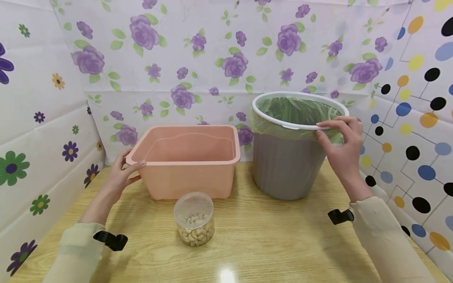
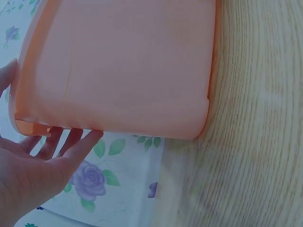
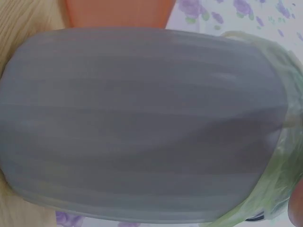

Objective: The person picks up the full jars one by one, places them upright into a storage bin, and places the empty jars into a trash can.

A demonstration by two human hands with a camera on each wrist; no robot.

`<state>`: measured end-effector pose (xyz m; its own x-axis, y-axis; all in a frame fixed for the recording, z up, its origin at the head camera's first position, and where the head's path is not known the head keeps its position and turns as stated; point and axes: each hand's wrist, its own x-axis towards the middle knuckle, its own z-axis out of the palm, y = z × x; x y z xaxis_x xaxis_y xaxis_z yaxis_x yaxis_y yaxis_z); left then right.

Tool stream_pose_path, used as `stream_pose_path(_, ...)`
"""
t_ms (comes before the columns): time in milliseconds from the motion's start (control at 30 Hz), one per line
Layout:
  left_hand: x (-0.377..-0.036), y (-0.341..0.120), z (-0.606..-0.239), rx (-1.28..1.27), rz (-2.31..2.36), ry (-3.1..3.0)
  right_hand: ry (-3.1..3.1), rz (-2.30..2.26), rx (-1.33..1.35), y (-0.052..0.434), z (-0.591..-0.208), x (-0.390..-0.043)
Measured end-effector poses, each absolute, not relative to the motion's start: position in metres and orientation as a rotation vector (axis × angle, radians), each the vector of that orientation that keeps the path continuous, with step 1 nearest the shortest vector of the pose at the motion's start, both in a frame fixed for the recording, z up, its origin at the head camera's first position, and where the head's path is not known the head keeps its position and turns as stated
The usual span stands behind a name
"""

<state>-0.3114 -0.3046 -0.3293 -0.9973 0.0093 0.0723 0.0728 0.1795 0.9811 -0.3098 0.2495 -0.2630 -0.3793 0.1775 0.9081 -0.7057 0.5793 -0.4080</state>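
Note:
A pink plastic storage bin (image 1: pixel 191 179) stands on the table, its open top up. My left hand (image 1: pixel 120 173) holds the bin's left end, thumb over the rim and fingers under it and along the end wall. The left wrist view shows those fingers (image 2: pixel 71 144) against the bin. To the right, a grey trash can (image 1: pixel 286 165) has a green bag (image 1: pixel 297 108) folded over its top beneath a white ring (image 1: pixel 270 118). My right hand (image 1: pixel 343 137) pinches the ring at its front right, thumb below. The right wrist view catches only a fingertip (image 3: pixel 297 205) beside the bag.
A clear round jar (image 1: pixel 194 218) partly filled with cashews stands in front of the pink bin. Flower-patterned sheeting (image 1: pixel 198 82) hangs behind the wooden table (image 1: pixel 262 243), and dotted sheeting (image 1: pixel 421 129) covers the right side. The bin and the trash can stand slightly apart.

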Motion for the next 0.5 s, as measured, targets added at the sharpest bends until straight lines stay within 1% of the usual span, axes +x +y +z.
stream_pose_path(100, -0.312, -0.306, -0.329, -0.081, -1.974, -2.387, -1.707, 1.021, 0.43, 0.235, -0.254, -0.296)
stream_pose_path(200, -0.313, -0.306, -0.329, -0.083, -1.985, -2.386, -1.679, 1.02, 0.451, 0.224, -0.246, -0.289)
stream_pose_path(367, -0.313, -0.306, -0.329, -0.086, -1.992, -2.372, -1.641, 0.971, 0.518, 0.214, -0.243, -0.299)
stream_pose_path(500, -0.312, -0.306, -0.328, -0.094, -1.981, -2.376, -1.617, 0.909, 0.628, 0.202, -0.246, -0.306)
